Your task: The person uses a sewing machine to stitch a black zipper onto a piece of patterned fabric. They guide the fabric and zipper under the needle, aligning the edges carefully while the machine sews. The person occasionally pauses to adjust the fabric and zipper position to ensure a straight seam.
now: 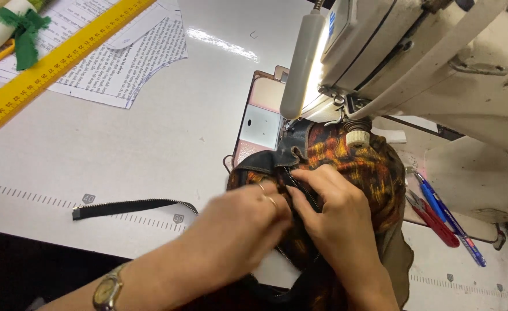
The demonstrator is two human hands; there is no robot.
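Left hand (pixel 239 222): ours, rings on two fingers, a watch (pixel 107 291) at the wrist. Fingers curled and pressed together on the fabric (pixel 375 173); whether they pinch it we cannot tell, since the hand is blurred.

Right hand (pixel 337 210): ours, thumb and forefinger pinching the zipper (pixel 300 183) where it runs over the fabric, the other fingers bent down onto the cloth.

Fabric: orange and black check, bunched under both hands near the table's (pixel 150 138) front edge, its far end lying under the foot of the sewing machine (pixel 432 63).

Zipper: dark tape with metal teeth. One stretch lies along the fabric between the hands; a loose tail (pixel 133 206) trails to the left across the table's printed scale, close to the front edge.

Sewing machine: cream, at the back right corner, with a lit lamp (pixel 303 63) hanging beside the needle.

Ruler (pixel 58 63): yellow, set slantwise at the back left corner, lying over printed paper patterns (pixel 127 63).

Pen (pixel 447 216) and red snips (pixel 432 219): side by side at the right edge, just beside the fabric.
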